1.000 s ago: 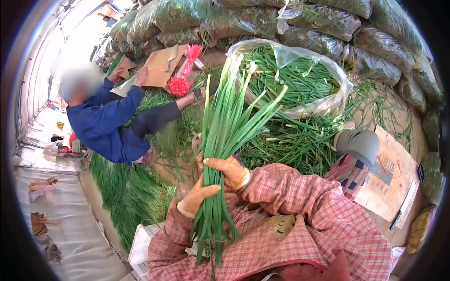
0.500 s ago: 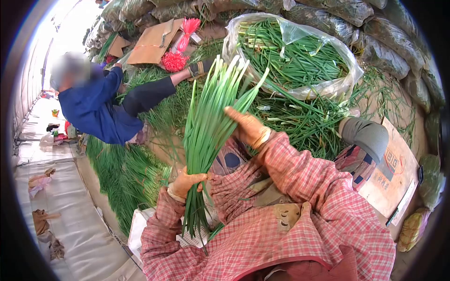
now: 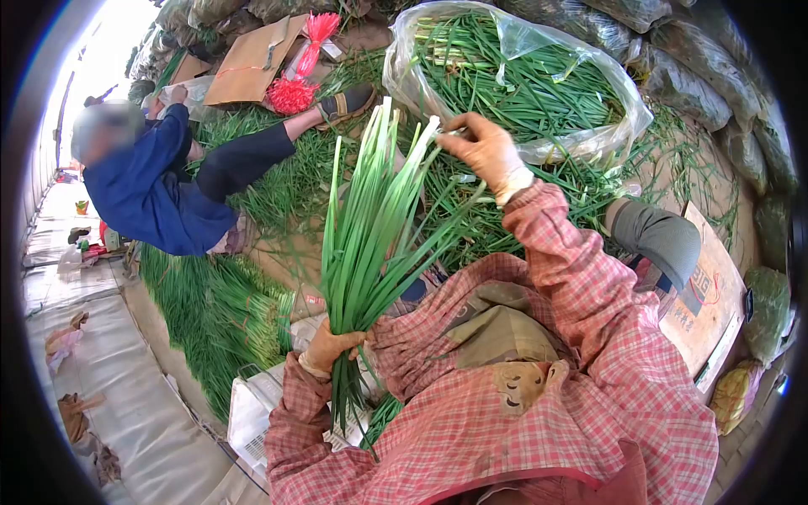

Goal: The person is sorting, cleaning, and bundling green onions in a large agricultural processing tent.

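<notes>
Light: white glare [image 3: 105, 42], upper left
Wall [image 3: 44, 160]: pale, I see vertical lines
Floor [image 3: 362, 35]: brown, leaf-strewn
Sheeting [image 3: 139, 370]: pale, wrinkled
Far side: stacked bags [image 3: 690, 76]

The right hand [image 3: 488, 156], formerly against the lower leaves of the long green leafy bunch [image 3: 362, 244], now reaches its white stalk ends, upper centre. The blue-jacketed co-worker's hand [image 3: 178, 93], previously at the flat brown cardboard [image 3: 251, 67], now lies left of it, upper left.
</notes>
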{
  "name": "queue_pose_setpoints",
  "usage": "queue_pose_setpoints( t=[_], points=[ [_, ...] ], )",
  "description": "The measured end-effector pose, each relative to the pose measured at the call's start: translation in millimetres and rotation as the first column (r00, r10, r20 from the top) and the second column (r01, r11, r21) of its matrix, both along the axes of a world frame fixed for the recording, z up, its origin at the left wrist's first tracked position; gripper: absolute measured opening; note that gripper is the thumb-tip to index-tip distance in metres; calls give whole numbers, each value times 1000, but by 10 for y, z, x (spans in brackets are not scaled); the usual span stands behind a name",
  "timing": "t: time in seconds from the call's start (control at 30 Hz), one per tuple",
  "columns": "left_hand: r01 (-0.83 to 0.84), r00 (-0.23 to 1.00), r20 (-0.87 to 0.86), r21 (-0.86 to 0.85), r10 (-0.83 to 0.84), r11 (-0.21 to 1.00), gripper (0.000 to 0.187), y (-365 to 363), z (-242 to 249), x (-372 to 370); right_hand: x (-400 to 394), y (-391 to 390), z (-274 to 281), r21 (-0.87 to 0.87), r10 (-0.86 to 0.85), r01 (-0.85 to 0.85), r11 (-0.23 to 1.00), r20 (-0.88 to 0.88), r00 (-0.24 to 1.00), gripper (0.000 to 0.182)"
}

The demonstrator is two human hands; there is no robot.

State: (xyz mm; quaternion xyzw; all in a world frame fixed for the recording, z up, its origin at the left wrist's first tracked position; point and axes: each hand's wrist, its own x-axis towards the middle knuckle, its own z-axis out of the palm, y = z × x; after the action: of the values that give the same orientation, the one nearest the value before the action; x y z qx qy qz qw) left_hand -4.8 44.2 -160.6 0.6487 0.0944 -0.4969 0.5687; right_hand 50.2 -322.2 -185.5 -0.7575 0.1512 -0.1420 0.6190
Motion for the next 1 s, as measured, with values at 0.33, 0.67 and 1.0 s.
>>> queue_pose_setpoints(
  t=[0.33, 0.67, 1.0],
  points=[
    [-9, 994, 109, 92, -1, 996, 29, 11, 131, -108, -76, -69, -315, 12, -76, 75, 997, 115, 990, 14],
    [-5, 988, 156, 131, -15, 991, 23, 63, 22, -150, -271, -1107, -116, -474, -123, 34, 880, -156, 980, 31],
    [5, 917, 384, 260, -107, 966, 27, 98, -95, -240, 281, -275, 144, 347, 464, -432, 832, -9, 886, 21]
  ],
)
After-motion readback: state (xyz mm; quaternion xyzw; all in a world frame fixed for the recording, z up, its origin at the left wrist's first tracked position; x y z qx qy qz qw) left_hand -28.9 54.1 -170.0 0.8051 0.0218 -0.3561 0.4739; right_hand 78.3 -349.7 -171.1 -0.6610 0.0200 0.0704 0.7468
